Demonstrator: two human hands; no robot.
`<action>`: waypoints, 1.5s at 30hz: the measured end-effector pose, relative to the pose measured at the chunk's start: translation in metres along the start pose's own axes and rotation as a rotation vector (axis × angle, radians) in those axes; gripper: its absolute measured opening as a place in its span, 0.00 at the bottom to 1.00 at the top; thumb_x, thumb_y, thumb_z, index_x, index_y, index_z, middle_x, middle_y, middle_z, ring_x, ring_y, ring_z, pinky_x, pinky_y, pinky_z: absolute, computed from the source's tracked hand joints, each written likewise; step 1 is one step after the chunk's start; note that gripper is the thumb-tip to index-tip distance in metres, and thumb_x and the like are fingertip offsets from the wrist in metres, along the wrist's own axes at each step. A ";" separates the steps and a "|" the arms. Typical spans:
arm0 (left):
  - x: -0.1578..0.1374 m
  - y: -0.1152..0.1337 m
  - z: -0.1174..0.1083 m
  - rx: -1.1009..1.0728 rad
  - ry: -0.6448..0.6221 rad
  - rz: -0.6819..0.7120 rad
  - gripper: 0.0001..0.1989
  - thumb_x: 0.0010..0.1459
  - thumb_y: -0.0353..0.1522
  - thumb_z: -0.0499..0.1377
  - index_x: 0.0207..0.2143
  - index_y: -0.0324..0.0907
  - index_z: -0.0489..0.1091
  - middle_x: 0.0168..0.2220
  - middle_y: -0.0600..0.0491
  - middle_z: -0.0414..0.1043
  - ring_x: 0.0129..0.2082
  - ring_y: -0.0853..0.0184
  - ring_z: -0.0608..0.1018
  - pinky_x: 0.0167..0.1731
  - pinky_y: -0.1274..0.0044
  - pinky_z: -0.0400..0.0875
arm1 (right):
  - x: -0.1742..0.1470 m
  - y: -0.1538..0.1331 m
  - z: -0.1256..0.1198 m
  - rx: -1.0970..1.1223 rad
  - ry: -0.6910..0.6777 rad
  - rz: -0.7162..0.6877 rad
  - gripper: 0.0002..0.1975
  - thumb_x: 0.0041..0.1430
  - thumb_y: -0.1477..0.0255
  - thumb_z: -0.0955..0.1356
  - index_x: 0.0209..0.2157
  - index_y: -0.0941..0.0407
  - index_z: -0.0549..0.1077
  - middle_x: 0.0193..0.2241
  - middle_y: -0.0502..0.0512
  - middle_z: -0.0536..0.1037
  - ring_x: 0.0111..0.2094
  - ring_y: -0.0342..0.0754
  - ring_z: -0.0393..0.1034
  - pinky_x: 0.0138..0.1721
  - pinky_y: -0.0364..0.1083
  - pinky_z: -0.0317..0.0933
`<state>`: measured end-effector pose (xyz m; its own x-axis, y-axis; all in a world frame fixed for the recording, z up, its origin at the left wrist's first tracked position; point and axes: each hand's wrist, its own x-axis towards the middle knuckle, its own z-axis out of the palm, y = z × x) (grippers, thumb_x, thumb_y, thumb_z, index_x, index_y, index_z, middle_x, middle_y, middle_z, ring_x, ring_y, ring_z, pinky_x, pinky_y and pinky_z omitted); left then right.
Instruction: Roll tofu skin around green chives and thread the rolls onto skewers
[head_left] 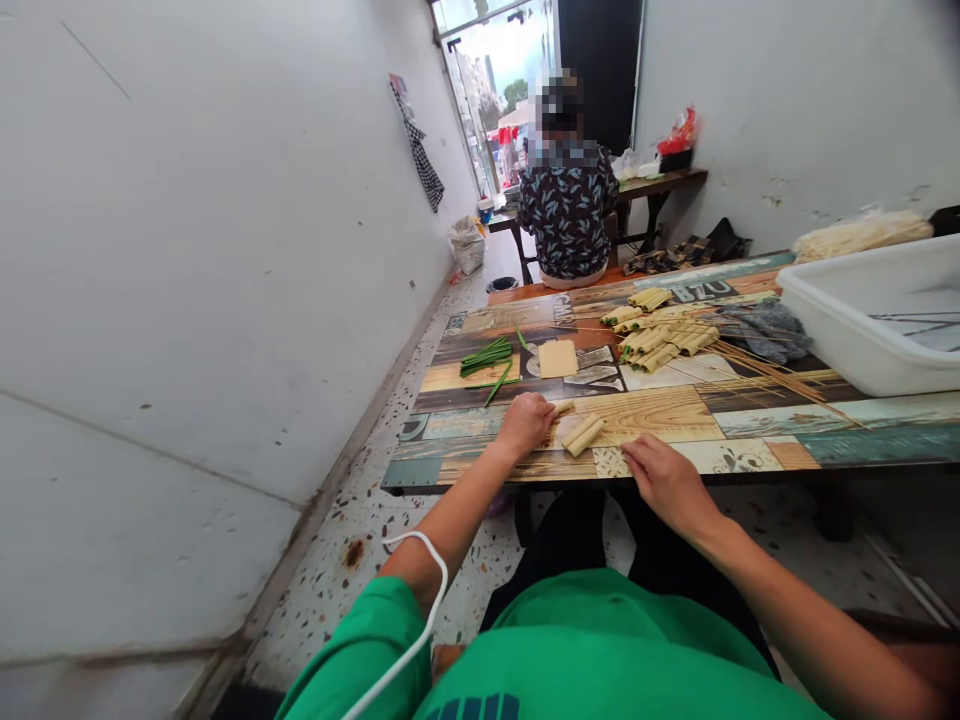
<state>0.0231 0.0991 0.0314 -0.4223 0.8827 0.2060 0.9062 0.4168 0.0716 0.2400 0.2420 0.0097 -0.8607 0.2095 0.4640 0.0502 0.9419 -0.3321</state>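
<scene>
1) Tbl point(652, 412): patterned plank-look top
2) Skewered rolls point(660, 336): piled, far side of tbl
3) R hand point(664, 482): near edge, fingertips together; can't tell if gripping
4) L hand point(527, 423): apart from R, pinching small roll point(564, 407)
5) Green stalks point(486, 357): bunched, L of pale sheet point(558, 359)
6) Roll pair point(583, 436): on tbl, betw. hands

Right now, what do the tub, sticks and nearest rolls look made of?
Tub: likely plastic; smooth, white, thick rounded rim.
Sticks: probably bamboo or wood; thin, straight, tan.
Rolls: possibly tofu sheet; pale yellow, rolled up, but the exact food is unclear.
</scene>
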 end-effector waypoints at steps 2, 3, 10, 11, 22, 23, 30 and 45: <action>-0.001 0.003 0.000 0.023 0.006 -0.005 0.18 0.67 0.34 0.51 0.28 0.39 0.75 0.30 0.47 0.71 0.33 0.64 0.71 0.36 0.74 0.63 | -0.002 -0.007 0.002 -0.032 -0.017 0.023 0.15 0.67 0.75 0.58 0.35 0.58 0.74 0.31 0.58 0.73 0.33 0.47 0.66 0.34 0.44 0.57; -0.001 0.004 0.000 0.037 0.009 -0.007 0.18 0.67 0.33 0.50 0.28 0.39 0.75 0.31 0.47 0.71 0.34 0.64 0.71 0.36 0.73 0.62 | -0.002 -0.008 0.002 -0.050 -0.023 0.033 0.15 0.67 0.75 0.58 0.35 0.58 0.74 0.31 0.57 0.72 0.32 0.47 0.66 0.34 0.44 0.56; -0.003 0.006 0.004 0.065 0.028 -0.036 0.13 0.67 0.31 0.49 0.42 0.43 0.74 0.32 0.49 0.71 0.35 0.63 0.71 0.36 0.72 0.60 | -0.005 -0.010 -0.003 -0.089 -0.064 0.052 0.14 0.66 0.76 0.58 0.35 0.58 0.74 0.30 0.57 0.72 0.32 0.47 0.65 0.33 0.44 0.54; -0.003 0.006 0.005 0.058 0.031 -0.040 0.13 0.67 0.31 0.49 0.43 0.44 0.74 0.32 0.50 0.71 0.35 0.63 0.71 0.36 0.72 0.59 | -0.005 -0.010 -0.004 -0.090 -0.071 0.059 0.14 0.66 0.76 0.58 0.35 0.58 0.74 0.30 0.56 0.71 0.32 0.47 0.65 0.33 0.44 0.54; -0.001 0.004 0.006 0.083 -0.007 -0.012 0.13 0.67 0.31 0.50 0.40 0.43 0.74 0.35 0.49 0.71 0.36 0.64 0.70 0.37 0.72 0.60 | -0.001 -0.009 -0.002 -0.115 -0.101 0.079 0.14 0.65 0.77 0.59 0.33 0.57 0.75 0.29 0.55 0.71 0.30 0.46 0.65 0.31 0.44 0.52; -0.001 0.004 0.005 0.085 -0.009 -0.009 0.13 0.67 0.30 0.49 0.39 0.43 0.74 0.34 0.49 0.71 0.36 0.63 0.70 0.37 0.72 0.60 | 0.000 -0.009 -0.002 -0.116 -0.104 0.079 0.14 0.65 0.77 0.59 0.33 0.57 0.75 0.29 0.55 0.71 0.30 0.46 0.64 0.31 0.44 0.51; 0.000 0.004 0.005 0.090 0.019 0.023 0.17 0.69 0.31 0.46 0.37 0.42 0.74 0.32 0.49 0.71 0.35 0.64 0.68 0.37 0.74 0.61 | 0.003 -0.010 -0.001 -0.123 -0.125 0.096 0.14 0.65 0.77 0.59 0.33 0.58 0.75 0.29 0.55 0.71 0.31 0.46 0.65 0.31 0.44 0.52; 0.003 0.000 0.009 -0.010 0.035 0.062 0.19 0.69 0.30 0.46 0.33 0.39 0.75 0.30 0.49 0.72 0.33 0.65 0.69 0.36 0.75 0.62 | 0.016 -0.017 -0.001 -0.164 -0.213 0.121 0.13 0.64 0.78 0.59 0.30 0.58 0.73 0.29 0.55 0.71 0.30 0.45 0.64 0.31 0.44 0.50</action>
<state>0.0212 0.1037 0.0236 -0.3649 0.8985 0.2441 0.9307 0.3596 0.0676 0.2263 0.2299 0.0236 -0.9295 0.2794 0.2407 0.2252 0.9469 -0.2294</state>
